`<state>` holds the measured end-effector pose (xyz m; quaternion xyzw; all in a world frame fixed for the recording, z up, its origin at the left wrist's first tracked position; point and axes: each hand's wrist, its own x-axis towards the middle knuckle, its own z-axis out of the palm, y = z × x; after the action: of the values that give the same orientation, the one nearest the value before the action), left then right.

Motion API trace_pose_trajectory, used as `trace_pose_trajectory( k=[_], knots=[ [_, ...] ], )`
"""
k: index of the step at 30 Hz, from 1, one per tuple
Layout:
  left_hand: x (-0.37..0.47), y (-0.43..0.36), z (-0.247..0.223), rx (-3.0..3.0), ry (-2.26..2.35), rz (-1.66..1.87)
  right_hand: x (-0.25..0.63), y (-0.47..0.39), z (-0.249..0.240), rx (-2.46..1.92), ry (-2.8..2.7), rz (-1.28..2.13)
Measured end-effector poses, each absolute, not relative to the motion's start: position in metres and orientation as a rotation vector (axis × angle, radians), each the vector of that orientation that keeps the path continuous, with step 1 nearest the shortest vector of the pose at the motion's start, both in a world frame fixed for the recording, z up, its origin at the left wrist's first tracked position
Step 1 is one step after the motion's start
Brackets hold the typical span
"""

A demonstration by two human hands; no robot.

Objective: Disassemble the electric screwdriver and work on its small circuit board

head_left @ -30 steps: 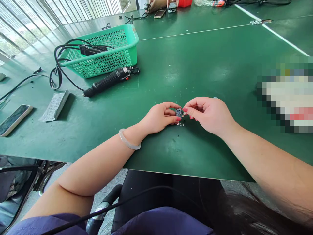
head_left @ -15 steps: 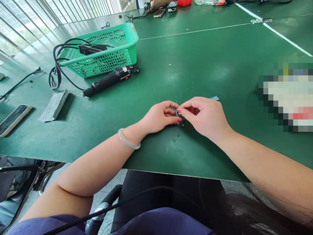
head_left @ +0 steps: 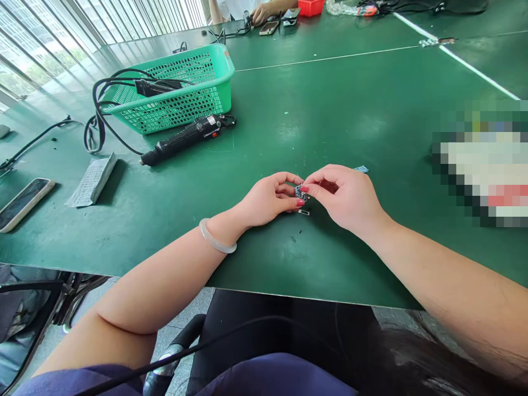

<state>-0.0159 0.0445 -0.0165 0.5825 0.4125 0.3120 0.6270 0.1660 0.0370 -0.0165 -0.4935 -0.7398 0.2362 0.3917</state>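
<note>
Between my hands is a small dark piece with light markings (head_left: 300,192), perhaps a little circuit part; its kind is too small to tell. My left hand (head_left: 270,199) grips it between thumb and fingers from the left. My right hand (head_left: 345,193) is closed in a pinch at its right side; whatever its fingertips hold is hidden. Just below the fingertips a tiny flat metal-looking piece (head_left: 304,212) lies on the green table (head_left: 264,258). Partly behind my right hand rests a small blue piece (head_left: 361,169).
A black electric screwdriver (head_left: 187,138) lies before a green basket (head_left: 185,107) holding a cabled black device. Left are a folded paper piece (head_left: 93,180) and a phone (head_left: 25,203). A blurred pale object (head_left: 487,170) lies right. Across the table a person's hand (head_left: 262,13) shows near another phone (head_left: 269,28).
The view has tilted up slightly. My fingers have shifted a little, so more of the small marked piece shows. The other person's hand has come into view at the top.
</note>
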Motion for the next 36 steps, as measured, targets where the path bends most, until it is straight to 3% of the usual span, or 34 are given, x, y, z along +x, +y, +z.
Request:
trace_pose_trajectory(
  k=[26, 36],
  knots=[
    [-0.0151, 0.0443, -0.0133, 1.285, 0.951, 0.693, 0.1625, 0.036, -0.0169, -1.19, -1.861, 0.59],
    [-0.0156, 0.0448, -0.0136, 1.261, 0.935, 0.716, 0.1644, 0.0353, -0.0173, -1.137, -1.918, 0.362]
  ],
)
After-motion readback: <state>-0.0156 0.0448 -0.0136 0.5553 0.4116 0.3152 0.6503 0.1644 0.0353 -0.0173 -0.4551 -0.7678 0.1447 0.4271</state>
